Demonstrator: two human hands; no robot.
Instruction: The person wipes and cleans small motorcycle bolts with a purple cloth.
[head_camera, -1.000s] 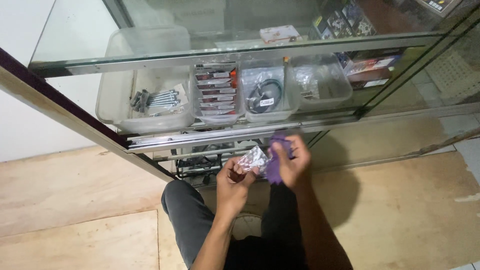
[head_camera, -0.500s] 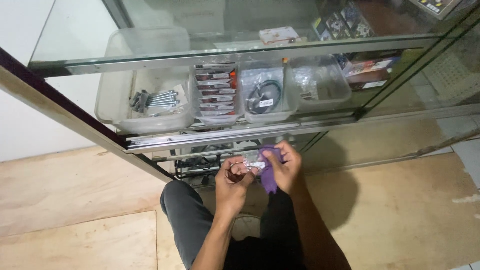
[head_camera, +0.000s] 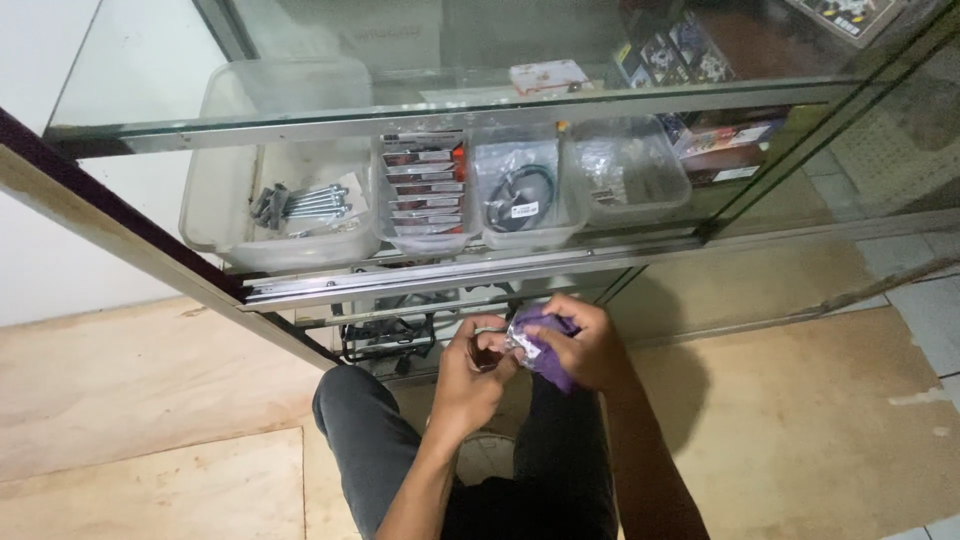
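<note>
Crouching before the glass cabinet (head_camera: 520, 100), the person has both hands, left (head_camera: 478, 372) and right (head_camera: 585, 345), closed on a small purple packet (head_camera: 540, 345), not yet shelved or put down.

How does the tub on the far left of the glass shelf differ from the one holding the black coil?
The leftmost tub is wider and holds loose metal wrenches; the coil tub is narrower and holds a bagged black coil. Both are clear plastic, lidless, on the same shelf.
</note>
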